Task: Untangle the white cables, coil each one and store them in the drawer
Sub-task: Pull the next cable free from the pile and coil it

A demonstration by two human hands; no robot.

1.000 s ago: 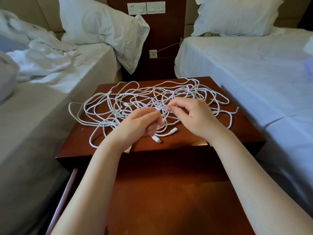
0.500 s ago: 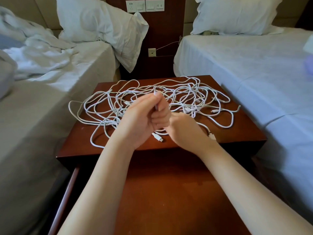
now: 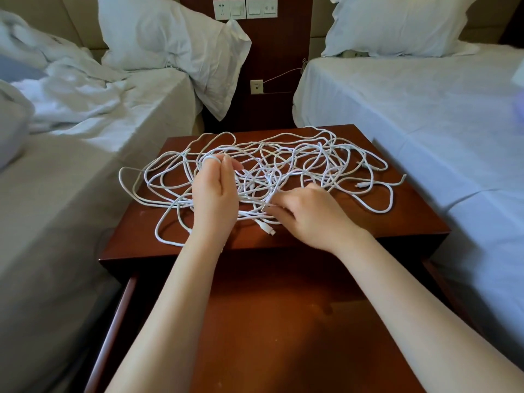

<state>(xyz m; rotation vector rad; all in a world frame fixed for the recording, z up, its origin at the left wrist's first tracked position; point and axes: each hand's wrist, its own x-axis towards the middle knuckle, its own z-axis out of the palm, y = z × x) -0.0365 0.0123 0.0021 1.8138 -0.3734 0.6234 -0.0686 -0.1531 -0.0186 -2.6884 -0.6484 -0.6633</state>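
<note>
Both my forearms reach forward over the open drawer (image 3: 255,321) to the nightstand top (image 3: 411,222). My left hand (image 3: 216,194) stands upright on its edge, back toward me, fingers curled, with a strand of the white cables (image 3: 297,165) looped over my fingertips (image 3: 211,159). My right hand (image 3: 309,214) lies lower and flatter, knuckles up, thumb and forefinger pinched narrow on a thin strand just at the near middle of the tangle.

Half a second ago my hands were pressed together at the centre, the left clasped over the right. Now they have come apart: the left has lifted and moved to the left and farther in, and the right has slid out to the right and dropped closer to the wood. The tangle itself has barely shifted.

The cables sprawl across most of the tabletop, from the left edge to the far right, between the two beds. Most of the heap lies beyond and between my hands; one plug end (image 3: 266,228) rests on the wood just in front, between my wrists, and loose ends trail off to the right (image 3: 397,178), well apart from my grip.
</note>
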